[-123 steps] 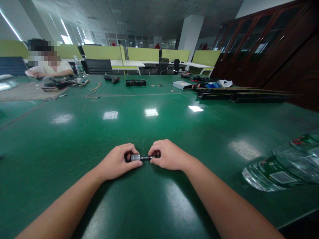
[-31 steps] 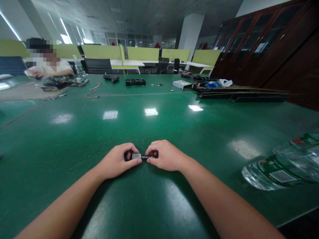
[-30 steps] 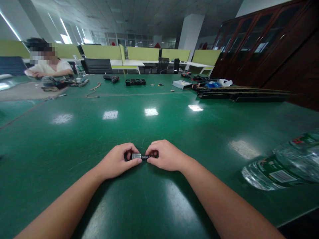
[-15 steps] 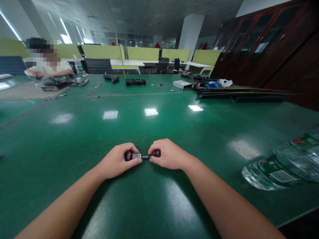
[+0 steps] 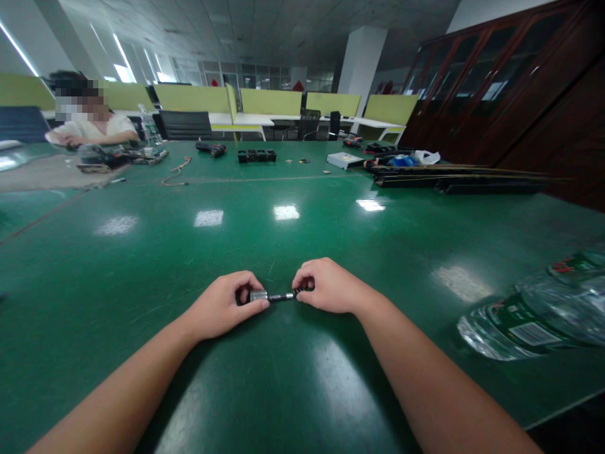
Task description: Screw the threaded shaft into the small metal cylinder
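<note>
My left hand (image 5: 229, 302) is closed on a silver and black cylinder (image 5: 258, 296) low over the green table (image 5: 265, 239). A thin dark shaft (image 5: 280, 297) with a silver end sticks out of the cylinder to the right. My right hand (image 5: 326, 287) pinches a small dark ribbed piece (image 5: 302, 289) at the right end of the shaft. Whether this piece touches the shaft is too small to tell. Fingers hide part of both items.
Large clear bottles (image 5: 534, 321) lie at the right. Along the far side are a black block (image 5: 256, 156), a power drill (image 5: 210, 149), a silver box (image 5: 345, 160) and long black rails (image 5: 411, 180). A person (image 5: 92, 129) sits at the far left.
My right hand has moved right and slightly away from me with the dark piece, and more of the shaft now shows. My left hand has stayed in place.
</note>
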`<action>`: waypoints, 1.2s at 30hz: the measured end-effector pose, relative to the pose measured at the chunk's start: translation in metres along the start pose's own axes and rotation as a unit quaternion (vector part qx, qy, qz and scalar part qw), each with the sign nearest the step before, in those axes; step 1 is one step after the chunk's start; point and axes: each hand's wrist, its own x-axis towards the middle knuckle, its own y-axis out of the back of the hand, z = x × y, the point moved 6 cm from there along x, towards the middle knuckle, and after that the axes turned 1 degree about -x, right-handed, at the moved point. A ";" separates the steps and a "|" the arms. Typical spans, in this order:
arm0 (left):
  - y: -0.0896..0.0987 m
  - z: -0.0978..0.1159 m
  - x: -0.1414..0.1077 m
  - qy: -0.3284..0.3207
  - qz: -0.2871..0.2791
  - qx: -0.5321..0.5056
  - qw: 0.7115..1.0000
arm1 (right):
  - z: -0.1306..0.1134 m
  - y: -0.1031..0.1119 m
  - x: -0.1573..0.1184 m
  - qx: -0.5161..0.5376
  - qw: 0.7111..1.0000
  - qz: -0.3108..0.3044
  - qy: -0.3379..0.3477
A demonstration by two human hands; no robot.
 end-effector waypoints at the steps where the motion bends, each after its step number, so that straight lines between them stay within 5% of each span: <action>1: 0.000 0.000 0.000 -0.001 0.000 0.000 1.000 | 0.002 0.001 0.000 -0.002 1.000 0.001 -0.007; 7: -0.001 0.000 0.001 -0.001 -0.003 -0.003 1.000 | 0.002 0.000 -0.001 0.018 1.000 -0.018 -0.006; 17: -0.002 0.004 0.000 -0.028 -0.011 0.003 1.000 | -0.030 -0.026 0.007 0.057 0.994 0.027 0.091; 36: -0.002 0.001 0.003 -0.007 -0.005 -0.026 1.000 | -0.029 -0.025 0.005 0.066 0.993 0.038 0.089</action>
